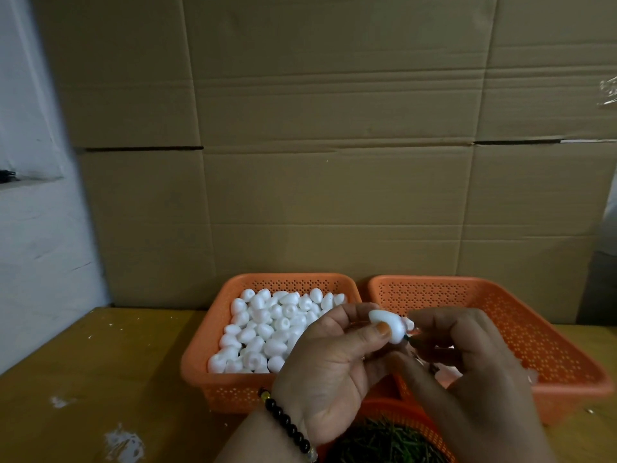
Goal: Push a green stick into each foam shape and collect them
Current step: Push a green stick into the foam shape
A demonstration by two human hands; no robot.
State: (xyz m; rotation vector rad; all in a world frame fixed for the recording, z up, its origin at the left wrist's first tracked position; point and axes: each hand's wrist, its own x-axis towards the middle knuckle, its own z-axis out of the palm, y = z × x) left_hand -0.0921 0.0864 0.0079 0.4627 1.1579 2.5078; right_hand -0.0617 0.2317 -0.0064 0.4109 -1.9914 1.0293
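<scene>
My left hand [329, 369] pinches a white foam shape [389, 324] between thumb and fingers, above the gap between two orange baskets. My right hand [467, 372] holds a green stick [408, 336] whose tip meets the foam's lower end; my fingers hide most of the stick. The left orange basket [200, 359] is full of loose white foam shapes [267, 329]. Only a little white shows in the right orange basket [551, 345], partly behind my right hand. A small round orange basket [430, 426] of green sticks [384, 442] sits below my hands.
The baskets stand on a yellowish wooden table [117, 379] with white foam crumbs [125, 444] at the front left. A wall of brown cardboard boxes [317, 145] rises behind the baskets. A white wall [30, 228] is on the left.
</scene>
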